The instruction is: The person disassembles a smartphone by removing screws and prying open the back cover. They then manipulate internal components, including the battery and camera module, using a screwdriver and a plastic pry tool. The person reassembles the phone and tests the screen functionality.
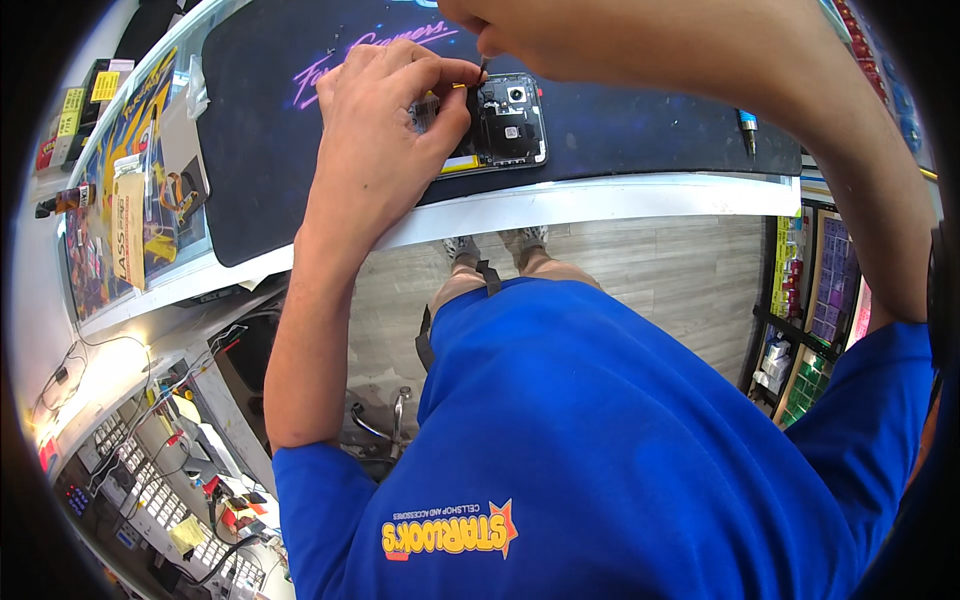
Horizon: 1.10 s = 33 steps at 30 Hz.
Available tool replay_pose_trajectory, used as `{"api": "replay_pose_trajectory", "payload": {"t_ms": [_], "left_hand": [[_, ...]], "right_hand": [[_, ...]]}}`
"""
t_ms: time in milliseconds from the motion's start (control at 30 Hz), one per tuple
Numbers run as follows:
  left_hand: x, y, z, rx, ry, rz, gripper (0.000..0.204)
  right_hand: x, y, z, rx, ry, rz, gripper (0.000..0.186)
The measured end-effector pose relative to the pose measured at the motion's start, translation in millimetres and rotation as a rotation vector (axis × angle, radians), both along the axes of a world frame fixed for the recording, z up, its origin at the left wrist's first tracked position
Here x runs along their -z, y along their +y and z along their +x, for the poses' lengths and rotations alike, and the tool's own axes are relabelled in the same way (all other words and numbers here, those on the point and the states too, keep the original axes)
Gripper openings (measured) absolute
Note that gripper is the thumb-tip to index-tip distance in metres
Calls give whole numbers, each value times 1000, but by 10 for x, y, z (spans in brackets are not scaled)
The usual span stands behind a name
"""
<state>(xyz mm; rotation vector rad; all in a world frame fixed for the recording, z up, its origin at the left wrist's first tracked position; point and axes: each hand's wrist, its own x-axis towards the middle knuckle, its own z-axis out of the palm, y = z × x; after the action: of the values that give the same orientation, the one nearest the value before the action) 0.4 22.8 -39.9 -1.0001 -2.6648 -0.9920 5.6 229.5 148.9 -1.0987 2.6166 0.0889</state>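
Note:
An opened smartphone (515, 125) lies on the dark mat, its back cover off. The camera part, dark inner plates and a yellow strip at the battery end are visible. My left hand (385, 120) is bent over the phone's left part and hides much of it. Its index finger and thumb close in at the phone's upper middle; what they pinch is hidden. From above comes my right hand (510, 35), partly cut off by the top edge. A thin dark tool (484, 68) points down from its closed fingers, its tip close to my left index fingertip.
The dark mat (270, 170) covers a white-edged counter (560, 203). A blue-handled screwdriver (748, 130) lies to the right. At left are a small dark bottle (68, 200), a grey panel (183, 150) and packets. Shelves of boxed goods (830, 280) stand at lower right.

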Motion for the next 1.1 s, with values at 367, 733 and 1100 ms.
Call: {"api": "replay_pose_trajectory", "payload": {"t_ms": [367,733,1100], "left_hand": [[65,-75,90,-82,112,-54,21],[-28,2,59,-2,88,-53,35],[-14,-131,240,-111,97,-93,79]], "right_hand": [[36,-51,-132,-61,-104,-55,10],[34,105,-70,-240,-68,-139,13],[312,-171,-271,-206,20,-40,15]]}}
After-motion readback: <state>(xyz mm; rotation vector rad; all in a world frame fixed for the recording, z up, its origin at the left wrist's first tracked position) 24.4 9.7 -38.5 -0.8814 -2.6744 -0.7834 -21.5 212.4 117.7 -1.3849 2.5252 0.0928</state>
